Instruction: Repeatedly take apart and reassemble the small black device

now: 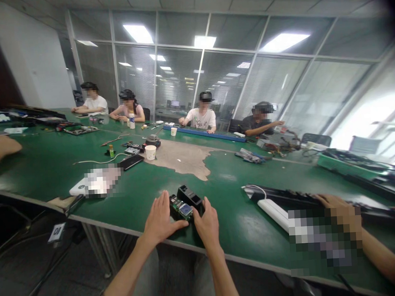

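Note:
An open device lies on the green table near its front edge. Its left half (181, 208) shows a green circuit board with a small bluish-grey screen, and its black cover (188, 197) lies against it on the right. My left hand (162, 218) rests beside the board half, thumb and fingers spread apart along its left and near sides. My right hand (206, 219) is at the right side, its thumb and fingers closed on the black cover's near end.
Ahead on the green table (147, 203) are a paper cup (150, 152), a black phone (131, 162) and a white power bank-like object (77, 188). A white strip (275, 212) and another person's hand (336, 207) are at right. Several people sit across the table.

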`<state>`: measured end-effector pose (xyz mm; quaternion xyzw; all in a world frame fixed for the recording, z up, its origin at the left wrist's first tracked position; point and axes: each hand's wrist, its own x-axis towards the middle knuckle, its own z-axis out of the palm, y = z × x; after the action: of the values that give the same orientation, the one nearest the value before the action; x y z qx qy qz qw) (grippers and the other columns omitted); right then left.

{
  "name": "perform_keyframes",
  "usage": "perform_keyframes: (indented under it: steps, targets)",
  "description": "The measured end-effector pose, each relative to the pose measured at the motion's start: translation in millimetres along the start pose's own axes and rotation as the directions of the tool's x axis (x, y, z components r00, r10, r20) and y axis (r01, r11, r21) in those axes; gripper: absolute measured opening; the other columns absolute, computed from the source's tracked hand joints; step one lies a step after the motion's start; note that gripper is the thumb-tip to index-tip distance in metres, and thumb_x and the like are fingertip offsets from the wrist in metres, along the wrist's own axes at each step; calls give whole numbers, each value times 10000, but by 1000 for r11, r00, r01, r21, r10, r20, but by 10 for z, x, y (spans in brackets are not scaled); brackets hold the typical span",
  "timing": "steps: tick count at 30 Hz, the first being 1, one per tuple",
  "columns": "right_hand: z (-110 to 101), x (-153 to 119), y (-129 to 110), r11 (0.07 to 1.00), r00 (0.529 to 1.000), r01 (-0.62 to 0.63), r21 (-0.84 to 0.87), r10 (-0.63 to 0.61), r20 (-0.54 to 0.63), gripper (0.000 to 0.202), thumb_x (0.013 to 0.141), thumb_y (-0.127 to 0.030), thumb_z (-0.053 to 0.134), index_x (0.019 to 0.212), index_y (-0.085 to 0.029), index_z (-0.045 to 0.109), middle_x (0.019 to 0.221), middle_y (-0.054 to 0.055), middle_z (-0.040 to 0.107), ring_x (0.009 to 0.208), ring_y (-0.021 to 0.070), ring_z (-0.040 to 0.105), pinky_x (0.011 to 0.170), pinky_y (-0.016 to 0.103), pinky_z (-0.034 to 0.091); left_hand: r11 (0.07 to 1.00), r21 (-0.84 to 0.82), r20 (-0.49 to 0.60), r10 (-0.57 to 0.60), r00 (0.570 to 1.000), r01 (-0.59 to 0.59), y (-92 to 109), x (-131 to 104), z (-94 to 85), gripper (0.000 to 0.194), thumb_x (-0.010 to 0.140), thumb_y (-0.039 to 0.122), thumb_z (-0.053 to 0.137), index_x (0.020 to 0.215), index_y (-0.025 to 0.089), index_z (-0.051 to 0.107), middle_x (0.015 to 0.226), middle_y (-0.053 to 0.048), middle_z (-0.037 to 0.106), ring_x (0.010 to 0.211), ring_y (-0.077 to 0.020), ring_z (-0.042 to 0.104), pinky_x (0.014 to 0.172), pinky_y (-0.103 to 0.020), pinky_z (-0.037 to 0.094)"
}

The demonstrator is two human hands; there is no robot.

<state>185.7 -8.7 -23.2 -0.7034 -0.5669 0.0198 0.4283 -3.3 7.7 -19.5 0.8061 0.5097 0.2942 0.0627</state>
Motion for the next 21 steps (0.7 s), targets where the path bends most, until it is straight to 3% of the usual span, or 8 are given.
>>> perform_keyframes:
  steps: [6,11,16,21]
  targets:
    - [-69,-7,-41,999,999,33,40,-33,-4,426,836,-397,509,1161,-139,610,1092,128,667,1020,275,589,899,372,432,1000,-1,-7,-5,1000,5,23,-7,-8,1113,722,782,548,1484,84,136,1521,-245,260,1414,-363,249,1134,-528,235]
    - [-143,-16,-86,978,997,-62,197,69,-28,439,825,-476,534,1112,-156,624,1029,122,691,957,251,640,852,352,463,1000,19,-2,-1,1000,1,14,-15,-9,1077,739,780,530,1478,88,164,1513,-239,287,1409,-352,269,1141,-517,226]
    - [-289,-34,-171,893,985,-162,421,170,18,456,797,-500,587,1105,-166,630,1044,100,701,956,228,662,835,325,497,999,33,-2,14,1000,-14,-9,-21,9,1049,774,773,491,1482,78,151,1518,-242,272,1415,-344,259,1144,-512,221]
    - [-418,-65,-317,878,987,-158,451,150,53,433,769,-478,623,1075,-172,648,1018,95,712,942,231,672,821,333,515,999,30,-13,23,1000,-22,-15,-28,22,1024,791,742,502,1479,69,154,1519,-241,270,1415,-339,260,1147,-510,218]
